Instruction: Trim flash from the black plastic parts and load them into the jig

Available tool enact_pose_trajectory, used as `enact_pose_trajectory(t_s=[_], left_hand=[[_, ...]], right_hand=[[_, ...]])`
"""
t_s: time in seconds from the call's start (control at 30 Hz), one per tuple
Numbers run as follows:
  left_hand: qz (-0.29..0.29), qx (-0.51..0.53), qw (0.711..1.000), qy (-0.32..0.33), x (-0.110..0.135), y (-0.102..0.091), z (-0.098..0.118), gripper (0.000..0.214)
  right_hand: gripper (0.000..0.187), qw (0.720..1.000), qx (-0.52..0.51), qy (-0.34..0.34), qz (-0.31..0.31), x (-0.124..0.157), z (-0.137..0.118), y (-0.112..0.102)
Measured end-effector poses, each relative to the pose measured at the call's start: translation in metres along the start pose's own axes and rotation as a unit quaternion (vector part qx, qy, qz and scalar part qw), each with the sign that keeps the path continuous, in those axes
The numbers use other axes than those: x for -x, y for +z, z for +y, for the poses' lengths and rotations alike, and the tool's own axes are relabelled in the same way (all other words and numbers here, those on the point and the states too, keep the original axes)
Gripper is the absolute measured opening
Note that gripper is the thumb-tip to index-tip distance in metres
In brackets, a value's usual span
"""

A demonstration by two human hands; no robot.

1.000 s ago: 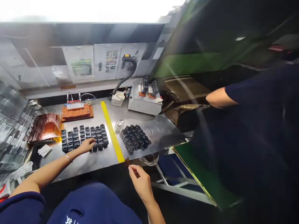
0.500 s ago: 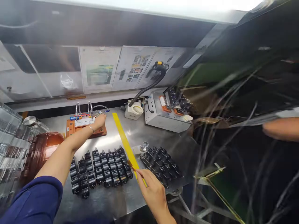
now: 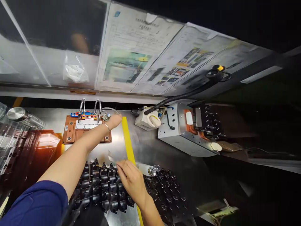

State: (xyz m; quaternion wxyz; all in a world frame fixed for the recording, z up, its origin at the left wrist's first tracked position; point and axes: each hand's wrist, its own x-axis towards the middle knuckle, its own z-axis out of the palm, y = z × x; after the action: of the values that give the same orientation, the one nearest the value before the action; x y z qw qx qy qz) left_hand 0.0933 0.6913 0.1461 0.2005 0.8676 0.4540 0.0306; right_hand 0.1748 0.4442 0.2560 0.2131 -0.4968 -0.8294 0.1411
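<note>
My left hand (image 3: 115, 121) is closed just right of a brown fixture board (image 3: 70, 130), its fingertips turned away from me. Whatever it may hold is hidden. On the board lie a white perforated strip (image 3: 88, 125) and two bent metal tubes (image 3: 98, 108). My right hand (image 3: 133, 177) is pinched closed above rows of black moulded parts (image 3: 107, 185); what sits between its fingers I cannot make out. Beside its fingertips shows a small pale sliver (image 3: 110, 156), blurred.
A yellow tape strip (image 3: 128, 141) crosses the steel table. Right of it are a small pump bottle (image 3: 152, 171), more black parts (image 3: 168, 191), a white device with a black hose (image 3: 147, 117) and a grey metal box (image 3: 185, 141). A glass jar (image 3: 25, 117) lies left.
My view has swung, shifting the scene. My right hand has moved up and left relative to the black parts. The thin brown-tipped stick in it is no longer visible; my left hand stays by the board.
</note>
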Motion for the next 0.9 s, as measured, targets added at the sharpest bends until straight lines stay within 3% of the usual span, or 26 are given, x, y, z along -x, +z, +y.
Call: enact_pose_trajectory(t_s=[0.17,0.27,0.3,0.37,0.43,0.5,0.57,0.67,0.77,0.9], left_hand=[[-0.01,0.025,0.999,0.043,0.05,-0.012,0.005,0.029],[-0.082,0.203,0.975,0.032,0.111,-0.02,-0.011,0.039],[-0.128,0.318,0.939,0.014,0.136,-0.021,-0.022,0.048],[-0.178,0.535,0.824,-0.062,0.187,-0.022,-0.05,0.064],[-0.132,0.671,0.713,-0.153,0.232,-0.02,-0.078,0.06],[-0.035,0.736,0.635,-0.233,0.261,-0.015,-0.099,0.045],[0.045,0.747,0.59,-0.303,0.271,-0.009,-0.108,0.037],[0.107,0.714,0.57,-0.392,0.26,-0.002,-0.109,0.03],[0.147,0.675,0.572,-0.442,0.239,0.003,-0.109,0.027],[0.167,0.63,0.585,-0.483,0.221,0.006,-0.12,0.031]], right_hand=[[0.018,0.993,-0.069,-0.055,-0.079,-0.035,0.001,0.0],[0.013,0.978,-0.2,0.004,-0.061,-0.053,0.007,0.009],[0.011,0.969,-0.241,0.058,-0.025,-0.059,0.011,0.016],[0.015,0.929,-0.314,0.186,0.067,-0.07,0.02,0.039],[0.024,0.866,-0.383,0.291,0.138,-0.08,0.027,0.069],[0.032,0.803,-0.442,0.359,0.175,-0.089,0.03,0.101],[0.035,0.755,-0.479,0.404,0.192,-0.095,0.029,0.127],[0.035,0.714,-0.502,0.443,0.206,-0.103,0.029,0.151],[0.031,0.708,-0.495,0.465,0.193,-0.112,0.035,0.158],[0.024,0.733,-0.451,0.477,0.179,-0.121,0.049,0.16]])
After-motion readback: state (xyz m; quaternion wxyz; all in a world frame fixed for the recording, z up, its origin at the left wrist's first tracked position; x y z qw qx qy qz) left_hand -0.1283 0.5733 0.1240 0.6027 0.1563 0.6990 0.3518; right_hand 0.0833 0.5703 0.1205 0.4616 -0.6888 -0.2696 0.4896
